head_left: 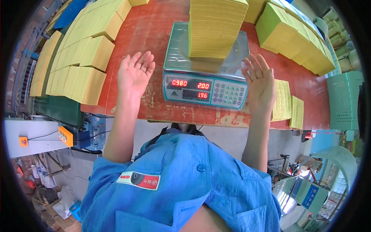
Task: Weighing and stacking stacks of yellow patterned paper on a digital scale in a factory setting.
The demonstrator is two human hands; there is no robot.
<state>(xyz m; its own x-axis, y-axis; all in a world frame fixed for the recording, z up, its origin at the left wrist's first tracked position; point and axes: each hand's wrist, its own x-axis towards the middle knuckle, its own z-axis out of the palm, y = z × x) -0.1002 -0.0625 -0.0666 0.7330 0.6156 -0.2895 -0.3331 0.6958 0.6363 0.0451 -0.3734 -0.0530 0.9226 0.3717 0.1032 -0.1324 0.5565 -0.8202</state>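
Observation:
A tall stack of yellow paper (216,29) stands on the metal pan of a teal digital weighing scale (181,54), whose red display is lit. My left hand (135,73) is raised to the left of the scale, palm up, fingers apart, holding nothing. To the right of the scale, my right hand (259,83) is lifted the same way, palm showing and fingers spread, near the scale's right edge. Neither hand touches the stack. Just beyond my right hand, a small pile of yellow paper (282,100) sits on the table, with a narrower pile (296,112) beside it.
The scale rests on a worn red table (150,104). Rows of yellow paper stacks (87,52) line its left side, and more stacks (293,38) stand at the far right. A green perforated panel (344,100) is at the right edge. An orange switch box (65,136) sits lower left.

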